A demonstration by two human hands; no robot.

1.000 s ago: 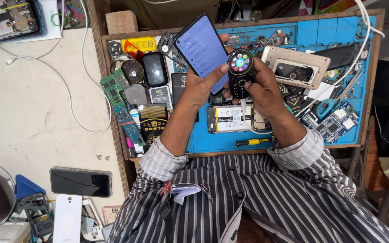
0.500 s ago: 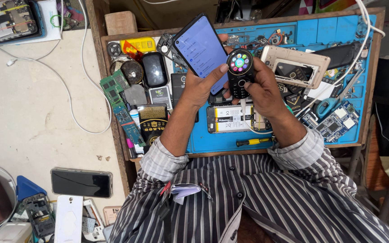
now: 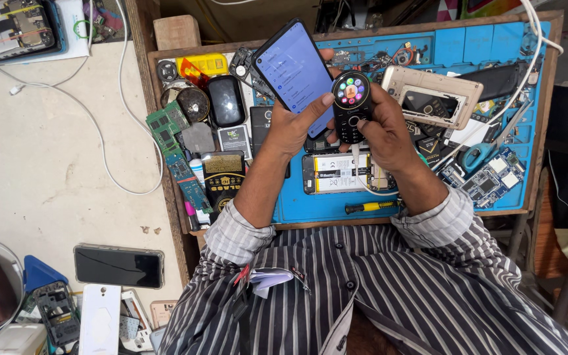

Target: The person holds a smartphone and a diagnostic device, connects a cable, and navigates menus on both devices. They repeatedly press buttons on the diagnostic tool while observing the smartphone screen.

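My left hand (image 3: 295, 128) holds a large smartphone (image 3: 292, 69) tilted up, its screen lit pale blue, thumb resting on the lower right of the screen. My right hand (image 3: 381, 128) grips a small black keypad phone (image 3: 351, 105) with a round display of coloured icons; a white cable hangs from its base. Both hands hover above a blue work mat (image 3: 455, 46) on a wooden tray. An opened phone (image 3: 343, 173) with its battery exposed lies on the mat under my wrists.
Circuit boards (image 3: 165, 128), a black mouse-shaped case (image 3: 225, 100), a beige phone back shell (image 3: 432, 95), scissors (image 3: 478, 154) and a yellow screwdriver (image 3: 371, 207) crowd the tray. A dark phone (image 3: 119, 266) and white cables (image 3: 110, 141) lie on the pale surface at left.
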